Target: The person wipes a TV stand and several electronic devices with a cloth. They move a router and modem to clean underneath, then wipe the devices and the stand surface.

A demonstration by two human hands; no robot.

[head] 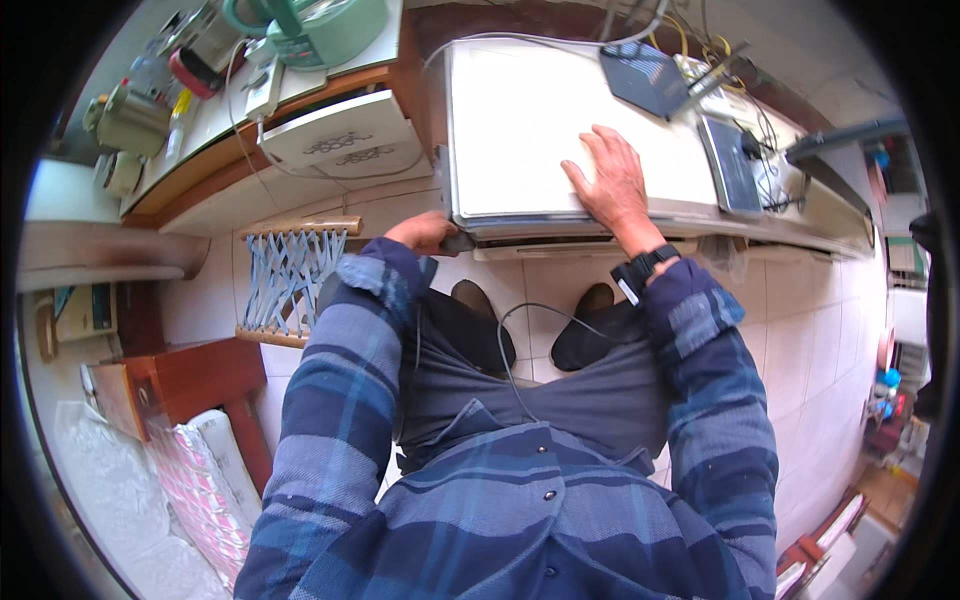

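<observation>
My left hand [424,233] is at the near left corner of a white-topped cabinet [517,135]. Its fingers are closed around a small dark grey object [458,241], perhaps a cloth, pressed close to the cabinet's edge; blur hides its exact shape. My right hand [613,180] rests on the white top, holding nothing, with the thumb spread from the fingers. A black wristband device [643,268] sits on the right wrist.
A black router [645,75], cables and a dark flat device [729,165] lie on the cabinet's right part. Leftward stand a sideboard with a drawer [341,135] pulled out, a power strip [264,88] and a folding stool [296,281]. A thin cable [504,337] crosses my lap.
</observation>
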